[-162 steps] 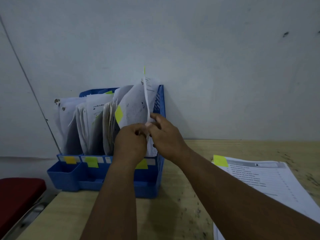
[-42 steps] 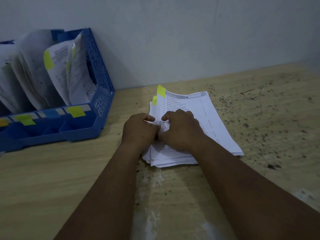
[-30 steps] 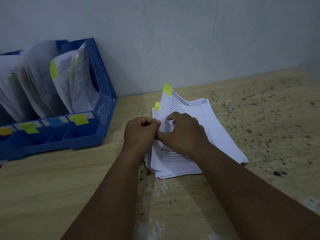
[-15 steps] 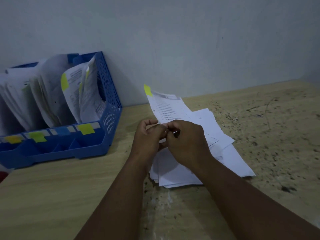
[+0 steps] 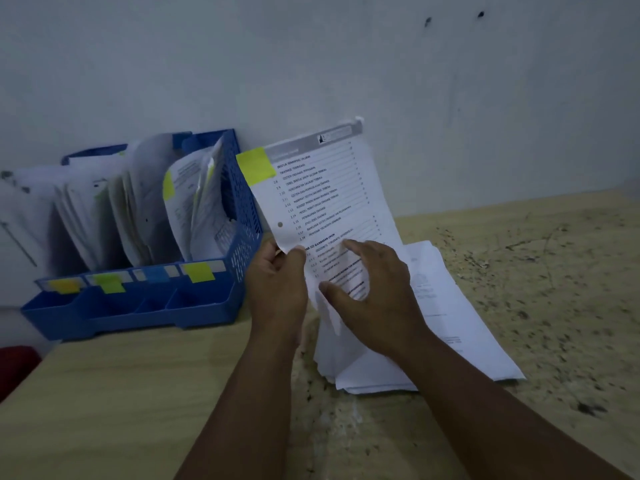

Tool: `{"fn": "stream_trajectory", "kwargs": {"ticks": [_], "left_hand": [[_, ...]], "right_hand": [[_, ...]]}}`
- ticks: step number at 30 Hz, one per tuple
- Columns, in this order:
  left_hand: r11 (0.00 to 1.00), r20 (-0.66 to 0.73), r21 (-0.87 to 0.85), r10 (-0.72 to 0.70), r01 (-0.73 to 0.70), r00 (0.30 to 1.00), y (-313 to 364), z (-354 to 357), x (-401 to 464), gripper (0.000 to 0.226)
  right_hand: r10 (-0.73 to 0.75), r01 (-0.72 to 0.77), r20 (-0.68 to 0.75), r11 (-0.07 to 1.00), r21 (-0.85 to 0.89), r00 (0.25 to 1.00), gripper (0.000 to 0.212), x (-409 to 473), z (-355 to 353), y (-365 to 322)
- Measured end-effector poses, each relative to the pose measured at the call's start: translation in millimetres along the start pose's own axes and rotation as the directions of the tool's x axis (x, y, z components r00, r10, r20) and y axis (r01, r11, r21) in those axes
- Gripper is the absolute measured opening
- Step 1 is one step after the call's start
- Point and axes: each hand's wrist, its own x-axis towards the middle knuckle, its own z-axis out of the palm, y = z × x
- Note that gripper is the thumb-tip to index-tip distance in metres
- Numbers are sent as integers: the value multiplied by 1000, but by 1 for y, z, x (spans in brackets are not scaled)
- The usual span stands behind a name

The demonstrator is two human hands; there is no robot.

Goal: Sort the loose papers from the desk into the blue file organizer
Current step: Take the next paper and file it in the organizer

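A printed sheet (image 5: pixel 325 192) with a yellow sticky tab at its top left corner stands upright above the desk. My left hand (image 5: pixel 277 289) pinches its left edge. My right hand (image 5: pixel 374 296) hovers in front of the sheet's lower half, fingers spread and loosely bent, thumb near the paper; whether it touches is unclear. Beneath lies the stack of loose papers (image 5: pixel 450 327) on the desk. The blue file organizer (image 5: pixel 138 306) sits at the left against the wall, its slots full of papers, with coloured tabs along its front.
The wooden desk (image 5: pixel 536 271) is speckled with dark spots to the right of the stack. A plain wall rises directly behind the organizer and papers. A red object (image 5: pixel 14 362) shows past the desk's left edge.
The top sheet has been lifted off the stack and raised upright. My right hand has let go of it and opened, while my left hand keeps its pinch.
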Motion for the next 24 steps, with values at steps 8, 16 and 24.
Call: {"fn": "stream_trajectory", "kwargs": {"ticks": [8,16,24], "left_hand": [[991,-106,-102,78,-89,991,29,-10,6,16],[969,-214,-132,176,-207,961,69,-26,31,18],[921,-340,-113,317,-374,885,108,-51,60,14]], "right_hand": [[55,-55,58,998,8,997,98,17,8,-24],[-26,13,83,988,157,996,101,44,29,-64],[-216,184,72,932,312,974,82,81,57,-123]]}}
